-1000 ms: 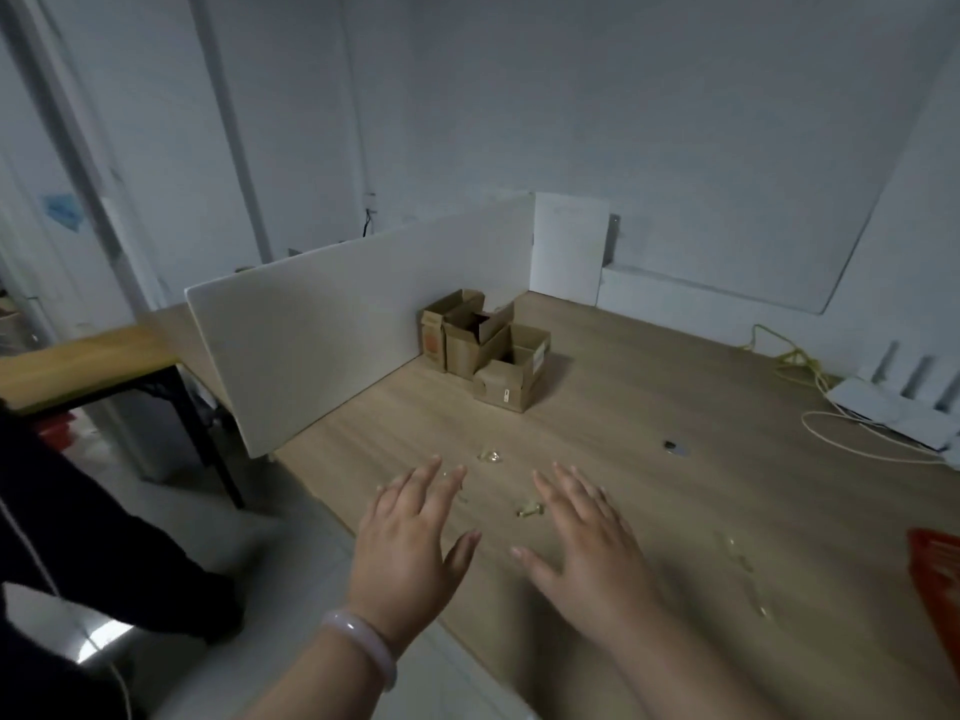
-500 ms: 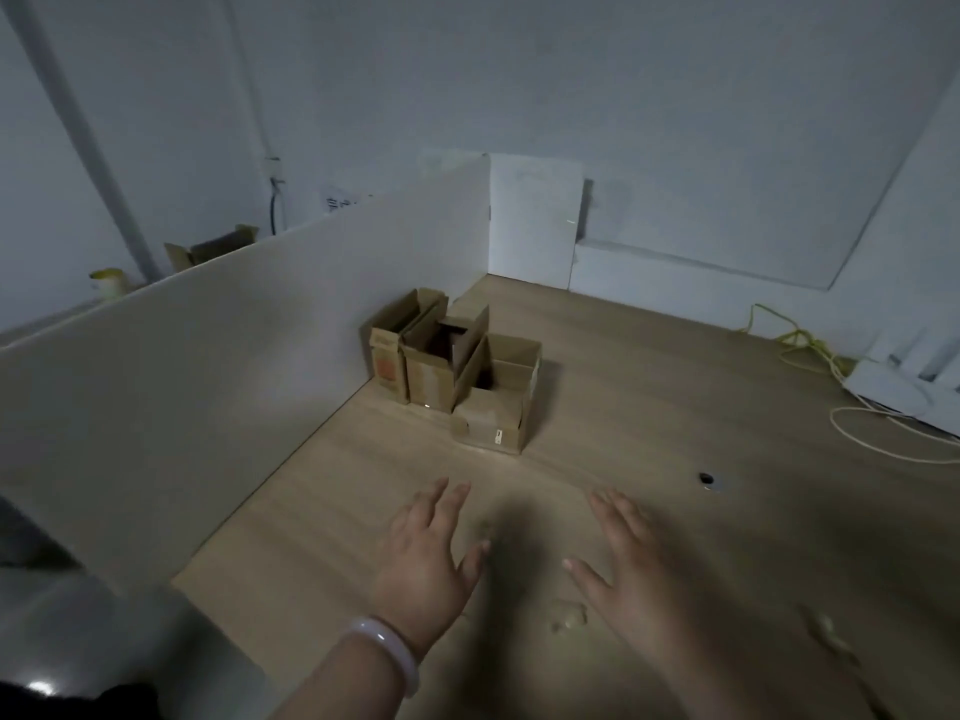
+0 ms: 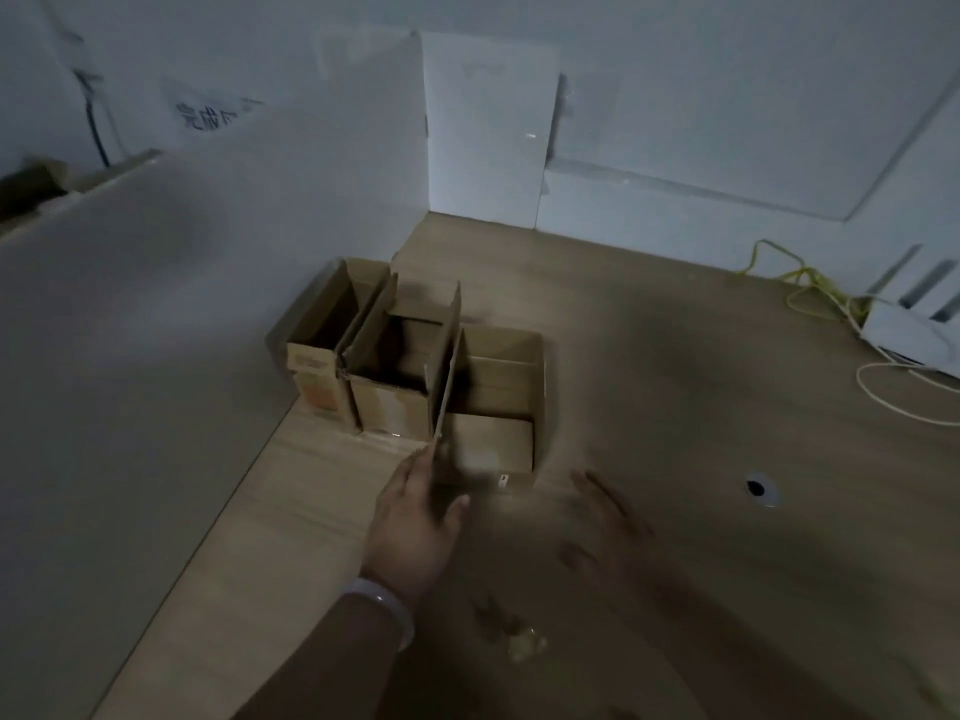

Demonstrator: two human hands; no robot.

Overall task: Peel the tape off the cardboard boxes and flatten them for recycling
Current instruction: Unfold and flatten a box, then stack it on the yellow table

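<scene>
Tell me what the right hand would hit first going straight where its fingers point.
The right hand would likely meet the nearest cardboard box at its front right corner; blur leaves depth unsure.

Dark handwritten Chinese characters on a pale sheet (image 3: 218,103) on the back wall (image 3: 675,70) begin 完成; the white divider panel (image 3: 156,330) hides the rest. An orange label (image 3: 318,396) on the leftmost cardboard box (image 3: 332,309) is too blurred to read.
</scene>
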